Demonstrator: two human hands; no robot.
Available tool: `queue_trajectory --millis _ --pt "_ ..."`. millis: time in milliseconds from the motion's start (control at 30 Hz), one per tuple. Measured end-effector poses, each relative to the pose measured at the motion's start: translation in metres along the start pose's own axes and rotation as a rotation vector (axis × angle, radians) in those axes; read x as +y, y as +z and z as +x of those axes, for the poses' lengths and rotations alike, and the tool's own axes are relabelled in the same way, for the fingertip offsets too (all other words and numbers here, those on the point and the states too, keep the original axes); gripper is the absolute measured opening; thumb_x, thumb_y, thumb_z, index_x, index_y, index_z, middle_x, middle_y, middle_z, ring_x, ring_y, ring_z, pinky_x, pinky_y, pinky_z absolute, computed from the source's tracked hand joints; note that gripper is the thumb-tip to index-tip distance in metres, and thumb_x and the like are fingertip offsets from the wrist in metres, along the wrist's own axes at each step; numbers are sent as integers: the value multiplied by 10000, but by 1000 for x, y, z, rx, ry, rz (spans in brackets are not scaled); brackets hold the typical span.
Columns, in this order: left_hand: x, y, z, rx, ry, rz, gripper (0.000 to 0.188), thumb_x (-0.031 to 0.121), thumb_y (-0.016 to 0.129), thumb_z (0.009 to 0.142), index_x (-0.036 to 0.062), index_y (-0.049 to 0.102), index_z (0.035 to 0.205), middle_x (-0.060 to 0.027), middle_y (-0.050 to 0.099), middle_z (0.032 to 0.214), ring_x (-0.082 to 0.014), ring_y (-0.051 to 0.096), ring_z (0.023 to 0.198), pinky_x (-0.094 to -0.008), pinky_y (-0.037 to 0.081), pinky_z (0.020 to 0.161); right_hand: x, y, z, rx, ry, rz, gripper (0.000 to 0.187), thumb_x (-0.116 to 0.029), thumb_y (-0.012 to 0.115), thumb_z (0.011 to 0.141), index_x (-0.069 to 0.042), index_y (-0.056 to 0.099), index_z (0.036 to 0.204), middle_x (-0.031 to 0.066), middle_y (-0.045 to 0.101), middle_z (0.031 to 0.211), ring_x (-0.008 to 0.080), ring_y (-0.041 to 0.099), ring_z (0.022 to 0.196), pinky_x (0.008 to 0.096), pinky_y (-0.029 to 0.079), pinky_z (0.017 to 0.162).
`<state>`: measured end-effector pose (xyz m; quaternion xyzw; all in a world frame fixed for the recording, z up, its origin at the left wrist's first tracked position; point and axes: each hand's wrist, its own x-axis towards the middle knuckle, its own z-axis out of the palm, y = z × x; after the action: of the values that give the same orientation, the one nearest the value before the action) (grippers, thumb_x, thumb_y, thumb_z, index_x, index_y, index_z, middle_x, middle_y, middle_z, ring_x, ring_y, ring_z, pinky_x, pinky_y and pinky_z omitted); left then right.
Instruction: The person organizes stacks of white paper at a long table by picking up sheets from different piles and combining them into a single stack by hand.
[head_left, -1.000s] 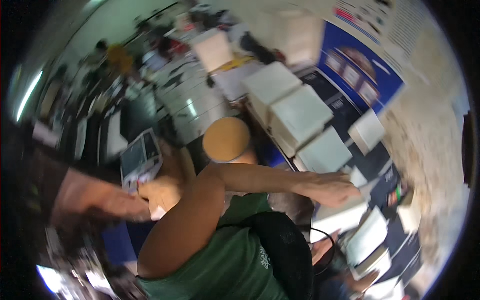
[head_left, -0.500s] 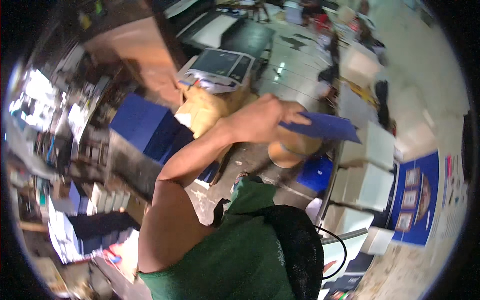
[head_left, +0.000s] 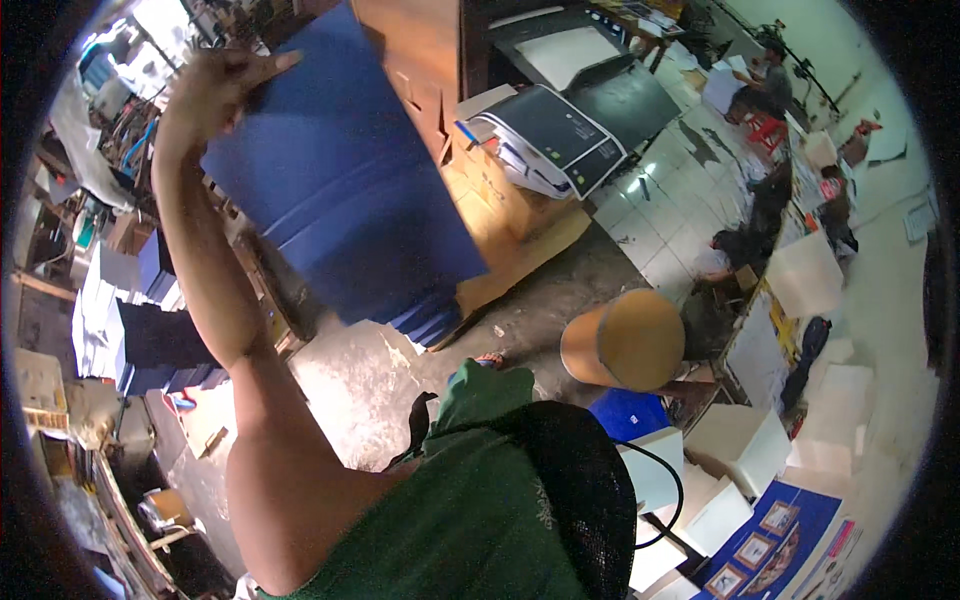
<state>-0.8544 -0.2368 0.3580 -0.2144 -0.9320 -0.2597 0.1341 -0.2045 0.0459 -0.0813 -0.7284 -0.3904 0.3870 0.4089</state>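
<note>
With my left hand (head_left: pixel 208 92) stretched far forward, I grip a big blue sheet (head_left: pixel 330 130) by its upper left edge, thumb on top. It spreads rightward from that hand; its long axis runs from the upper left down toward the right, ending beside the brown paper (head_left: pixel 530 258). Blue layers (head_left: pixel 425 320) show beneath its near edge. My left arm is the nearer one; my right hand is out of view, so I can't tell its state. My gripping fingertips are mostly hidden, the sheet's far corner is cut off, and whatever carries the layers is hard to make out.
</note>
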Motion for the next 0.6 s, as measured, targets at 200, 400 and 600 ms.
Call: queue_trajectory --millis 200,400,600 --pt "-228 157 106 -613 -406 62 358 428 588 947 105 707 1048 -35 676 819 -136 592 538 -274 425 461 -13 11 -1 15 17 -8 379 -198 608 989 39 577 1283 121 643 1210 196 603 1074 326 492 904" --pt "-287 250 118 -682 -512 -160 498 468 438 1026 126 601 1349 -101 682 1227 -244 682 978 -454 531 800 -6 -32 -20 136 74 88 370 -191 635 982 30 581 1274 105 648 1195 173 606 1051 309 499 884" --pt "27 263 2 -689 499 -691 580 412 475 1017 76 448 1489 -113 515 1460 -236 496 1319 -372 377 1106 -36 -85 -64 298 125 283 363 -183 662 975 21 585 1264 88 653 1179 150 610 1028 292 505 865"
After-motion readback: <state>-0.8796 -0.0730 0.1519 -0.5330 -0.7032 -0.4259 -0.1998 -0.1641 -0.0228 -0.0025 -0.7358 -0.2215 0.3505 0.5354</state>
